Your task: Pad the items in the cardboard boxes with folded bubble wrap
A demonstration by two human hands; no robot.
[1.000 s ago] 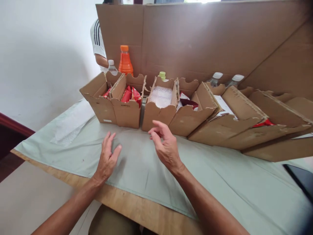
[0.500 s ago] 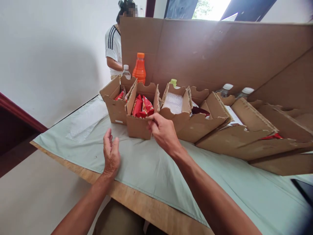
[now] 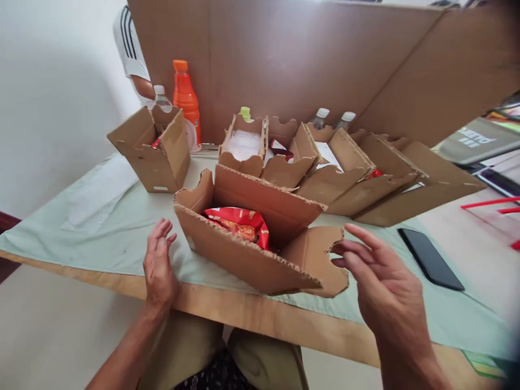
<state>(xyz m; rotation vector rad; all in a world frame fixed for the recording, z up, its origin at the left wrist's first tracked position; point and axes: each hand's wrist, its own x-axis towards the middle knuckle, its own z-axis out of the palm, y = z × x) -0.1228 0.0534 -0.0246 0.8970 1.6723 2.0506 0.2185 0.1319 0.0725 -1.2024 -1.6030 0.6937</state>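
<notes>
In front of me an open cardboard box (image 3: 244,265) stands lengthwise near the table's front edge, with red printed snack packets (image 3: 244,225) inside. My right hand (image 3: 385,281) is at the box's right end, fingertips at the notch of its end panel (image 3: 325,260); the fingers are apart and do not wrap round the cardboard. To the left of the box, my left hand (image 3: 160,265) hovers open with fingers spread, holding nothing. Another cardboard box (image 3: 158,157) with something red inside sits behind my left hand.
A row of cardboard boxes (image 3: 337,187) leans along the back. An orange bottle (image 3: 187,100) and clear bottles (image 3: 322,118) stand before a tall cardboard panel (image 3: 264,65). Bubble wrap (image 3: 101,192) lies left; a black phone (image 3: 430,260) lies right. Behind the panel, a person's sleeve (image 3: 130,43) shows.
The box with the red packets has come out of the row toward me and turned lengthwise. My right hand has moved right with its end and its fingers have opened; the view has shifted right.
</notes>
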